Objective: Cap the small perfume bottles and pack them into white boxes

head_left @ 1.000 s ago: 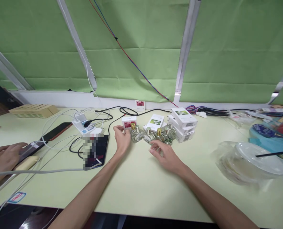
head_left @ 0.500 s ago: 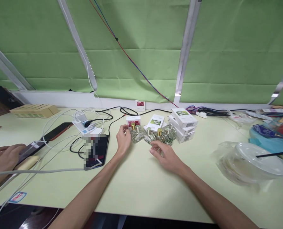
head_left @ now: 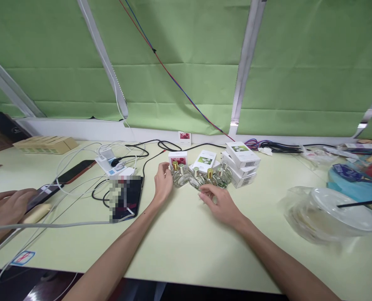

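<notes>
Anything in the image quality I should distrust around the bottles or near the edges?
Head view: clear glass bottles visually merge, though their caps stay distinct; coarse pixelation hides part of the black device; the lidded container looks soft and stretched toward the right edge; lighting is diffuse, with faint shadows on the table.

Glossy clear-glass bottles (head_left: 196, 179), metallic caps (head_left: 210, 172).

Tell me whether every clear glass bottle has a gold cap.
No: among the clear glass bottles, a shiny silver cap stands right beside a shiny gold cap.
</notes>
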`<act>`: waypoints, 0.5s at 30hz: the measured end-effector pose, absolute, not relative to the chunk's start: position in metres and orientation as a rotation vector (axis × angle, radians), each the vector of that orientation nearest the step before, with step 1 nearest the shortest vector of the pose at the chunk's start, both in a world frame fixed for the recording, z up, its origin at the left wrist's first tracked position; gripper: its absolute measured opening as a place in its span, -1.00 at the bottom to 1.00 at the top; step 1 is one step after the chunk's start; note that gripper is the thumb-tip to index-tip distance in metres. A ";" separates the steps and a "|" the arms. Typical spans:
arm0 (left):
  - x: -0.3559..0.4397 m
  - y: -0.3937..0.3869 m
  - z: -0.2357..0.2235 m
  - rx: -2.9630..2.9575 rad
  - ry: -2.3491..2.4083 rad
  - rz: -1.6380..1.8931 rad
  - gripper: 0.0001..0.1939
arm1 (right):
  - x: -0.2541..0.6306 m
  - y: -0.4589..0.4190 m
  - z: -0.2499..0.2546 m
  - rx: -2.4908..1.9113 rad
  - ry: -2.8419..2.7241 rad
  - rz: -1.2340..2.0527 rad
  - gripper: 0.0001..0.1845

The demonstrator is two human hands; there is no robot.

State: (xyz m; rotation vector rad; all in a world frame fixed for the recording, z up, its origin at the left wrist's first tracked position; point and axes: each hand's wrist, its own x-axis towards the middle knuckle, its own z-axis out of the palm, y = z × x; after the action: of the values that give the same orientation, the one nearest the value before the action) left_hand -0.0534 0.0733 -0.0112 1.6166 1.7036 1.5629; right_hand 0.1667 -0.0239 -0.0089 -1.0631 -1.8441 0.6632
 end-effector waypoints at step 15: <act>-0.020 0.027 -0.002 2.292 1.220 1.573 -0.83 | 0.173 -0.021 -0.006 -1.117 -1.520 0.300 -0.76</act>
State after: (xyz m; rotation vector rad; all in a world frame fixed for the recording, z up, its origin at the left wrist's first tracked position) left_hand -0.0196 0.0268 -0.0025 2.2920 1.2199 1.5734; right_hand 0.1730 -0.0215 -0.0055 -1.1171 -1.5202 0.2996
